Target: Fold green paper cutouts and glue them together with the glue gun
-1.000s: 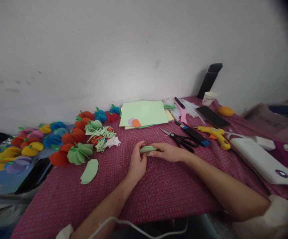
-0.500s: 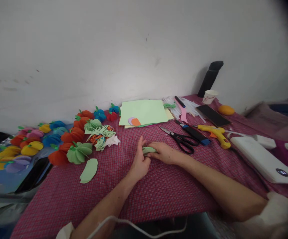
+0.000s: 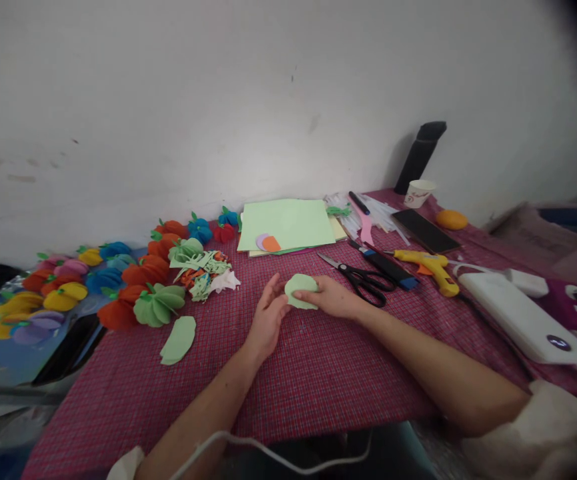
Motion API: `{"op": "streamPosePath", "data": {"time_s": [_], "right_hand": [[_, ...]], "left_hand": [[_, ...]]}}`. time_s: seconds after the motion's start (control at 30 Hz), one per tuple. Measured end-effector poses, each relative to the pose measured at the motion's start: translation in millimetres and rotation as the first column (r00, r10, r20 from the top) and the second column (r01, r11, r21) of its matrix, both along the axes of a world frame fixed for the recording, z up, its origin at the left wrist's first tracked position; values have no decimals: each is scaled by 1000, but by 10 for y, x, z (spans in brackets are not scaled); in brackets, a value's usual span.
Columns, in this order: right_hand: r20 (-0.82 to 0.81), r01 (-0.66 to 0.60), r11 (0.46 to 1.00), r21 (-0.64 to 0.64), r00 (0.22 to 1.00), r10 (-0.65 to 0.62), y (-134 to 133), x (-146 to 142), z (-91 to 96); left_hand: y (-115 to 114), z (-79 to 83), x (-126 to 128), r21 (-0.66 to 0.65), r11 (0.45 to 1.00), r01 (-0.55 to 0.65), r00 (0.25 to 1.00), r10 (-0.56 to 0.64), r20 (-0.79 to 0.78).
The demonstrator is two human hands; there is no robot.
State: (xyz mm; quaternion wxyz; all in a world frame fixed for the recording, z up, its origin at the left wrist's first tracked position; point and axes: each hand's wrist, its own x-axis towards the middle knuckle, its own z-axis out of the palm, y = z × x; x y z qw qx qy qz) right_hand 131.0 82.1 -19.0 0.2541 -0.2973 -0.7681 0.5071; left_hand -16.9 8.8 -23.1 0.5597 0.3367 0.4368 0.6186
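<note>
My right hand [image 3: 333, 297] pinches a small stack of light green paper cut-outs [image 3: 300, 291] and tilts its rounded face toward me, just above the red checked tablecloth [image 3: 318, 373]. My left hand [image 3: 268, 313] is beside the stack on the left, fingers stretched out and apart, fingertips close to its edge. Another green cut-out [image 3: 179, 340] lies flat on the cloth to the left. Black scissors [image 3: 361, 277] lie just right of my right hand.
Finished paper fruits [image 3: 118, 287] in several colours and paper scraps [image 3: 203, 273] crowd the left. Green paper sheets [image 3: 287, 225] lie at the back. A yellow glue gun [image 3: 431, 267], phone [image 3: 423, 230], paper cup [image 3: 418, 195], dark bottle [image 3: 421, 157] and white device [image 3: 523, 317] sit on the right.
The green stack was held flat and pressed between both hands. Now my right hand has tipped it up to show its face, and my left hand has opened and drawn slightly away.
</note>
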Motion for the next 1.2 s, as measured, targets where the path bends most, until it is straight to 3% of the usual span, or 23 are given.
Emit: {"op": "streamPosePath", "data": {"time_s": [0.17,0.3,0.47,0.6,0.9,1.0,1.2], "right_hand": [[-63,-30,998,-46,998,27,-28,-26,-5],[-75,3,993,-120,997,-12,-84,-33,60],[-121,58,969,-238,989,-89,-96,-27,110],[-62,134,960,-246,986,-153,-72,-39,40],[-38,92,970,-226,994,-103,-69,-1,116],[-81,185,953,-240,975,-209,-37,24,158],[-195,339,866,-368,882,-429,63,59,210]], "left_hand": [[-29,61,61,-78,994,78,994,-72,77],[1,36,44,-137,990,-20,992,37,125],[40,38,-21,-107,986,-131,975,147,167],[31,64,-13,-64,990,-126,967,137,217],[32,81,-38,-183,981,-71,958,118,262],[40,69,-44,-192,977,-92,955,141,262],[23,50,-36,-205,968,-147,949,197,246]]}}
